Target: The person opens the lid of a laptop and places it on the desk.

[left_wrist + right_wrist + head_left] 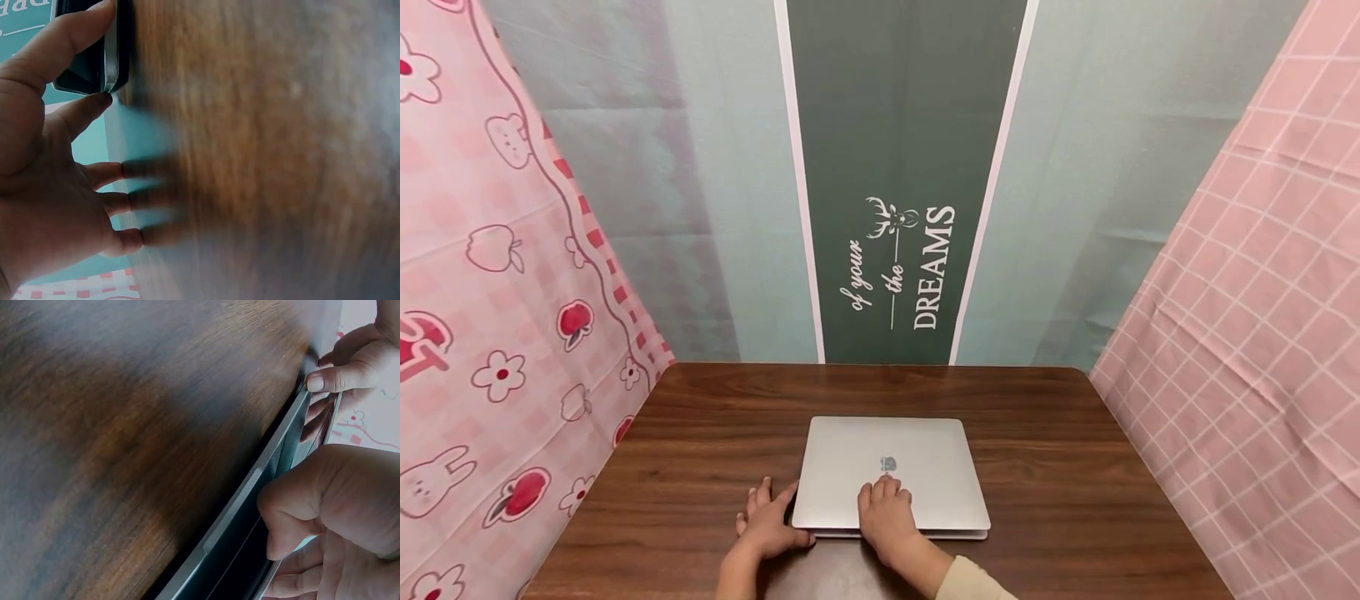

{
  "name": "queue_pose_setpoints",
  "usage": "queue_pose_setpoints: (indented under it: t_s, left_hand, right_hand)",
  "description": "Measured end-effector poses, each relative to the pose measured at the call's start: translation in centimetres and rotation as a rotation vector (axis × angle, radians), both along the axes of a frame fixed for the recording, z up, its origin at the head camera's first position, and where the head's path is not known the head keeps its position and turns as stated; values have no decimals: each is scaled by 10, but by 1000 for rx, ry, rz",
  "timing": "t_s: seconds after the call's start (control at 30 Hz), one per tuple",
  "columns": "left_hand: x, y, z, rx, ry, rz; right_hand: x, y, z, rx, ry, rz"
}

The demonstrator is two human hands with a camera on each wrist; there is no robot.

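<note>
Head view: pink printed cloth is cut off at the left frame edge. Left hand is placed at the near left corner of a silver laptop, forearm cropped at the bottom; fingers are spread, almost straight, nothing gripped. In the left wrist view, thumb and index fingertip are rested against that corner, the other three being set down on the worktop; most of the laptop is cropped out there and the wood grain is blurred.

Laptop is set on the worktop, roughly centred, lid lifted by a narrow gap only; keyboard and screen can't be made out. Lid logo is too small to read. Green panel behind is lettered sideways, its upper end cut off.

Right hand is hooked over the front edge: fingers are laid on the lid, thumb hidden from above. By the right wrist view, the bent thumb is tucked into the gap, so the lid is pinched; the fingers are partly hidden behind it. Beige sleeve is cropped at the bottom. Pink checked cloth is cut off at far right.
</note>
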State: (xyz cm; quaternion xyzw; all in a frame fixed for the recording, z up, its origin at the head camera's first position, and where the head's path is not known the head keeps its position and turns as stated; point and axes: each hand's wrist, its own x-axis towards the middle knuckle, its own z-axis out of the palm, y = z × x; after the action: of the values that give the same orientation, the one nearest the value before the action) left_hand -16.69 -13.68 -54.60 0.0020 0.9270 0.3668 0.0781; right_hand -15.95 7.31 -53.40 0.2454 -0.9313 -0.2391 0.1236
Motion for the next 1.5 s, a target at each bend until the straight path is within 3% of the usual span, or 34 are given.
queue_pose_setpoints:
  t_s: [0.3,0.57,0.87,1.1,1.37,1.5]
  left_hand:
    - [2,1,1,6,23,-4]
    - [2,0,2,0,-6,6]
    - [2,-1,1,-17,-11,12]
    - [3,-1,3,-27,-10,8]
    - [1,-2,3,-68,0,11]
    - [1,-1,3,-88,-1,17]
  right_hand:
    - [0,2,5,-11,29,19]
    - [1,5,9,-19,8,40]
    - [1,7,15,-50,41,81]
    - [-1,10,31,-80,21,107]
    - [-8,16,53,-134,-9,184]
    - [-13,20,61,-177,16,243]
